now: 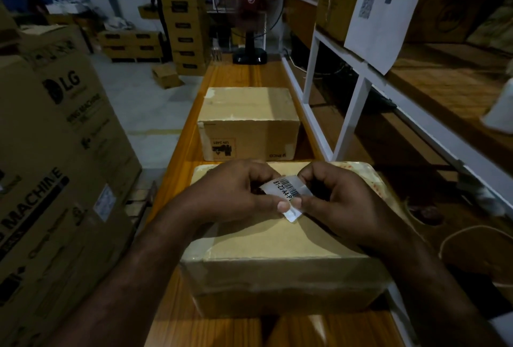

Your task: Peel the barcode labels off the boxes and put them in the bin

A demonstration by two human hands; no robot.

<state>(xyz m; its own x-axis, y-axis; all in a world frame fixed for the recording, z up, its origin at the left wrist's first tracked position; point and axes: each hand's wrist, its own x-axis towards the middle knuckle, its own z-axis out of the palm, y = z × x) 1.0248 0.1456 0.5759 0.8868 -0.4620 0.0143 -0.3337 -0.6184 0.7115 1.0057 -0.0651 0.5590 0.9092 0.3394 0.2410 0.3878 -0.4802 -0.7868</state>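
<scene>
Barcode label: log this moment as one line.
phase: peel | barcode label: pinched by left hand and right hand | over: near box top

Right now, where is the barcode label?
At the centre of the head view, the barcode label is pinched between the left hand and right hand over the top of the nearer box, with the second box behind it.

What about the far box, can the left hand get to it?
Probably yes: nothing stands between the left hand and the far box, though it is pinching the barcode label now.
</scene>
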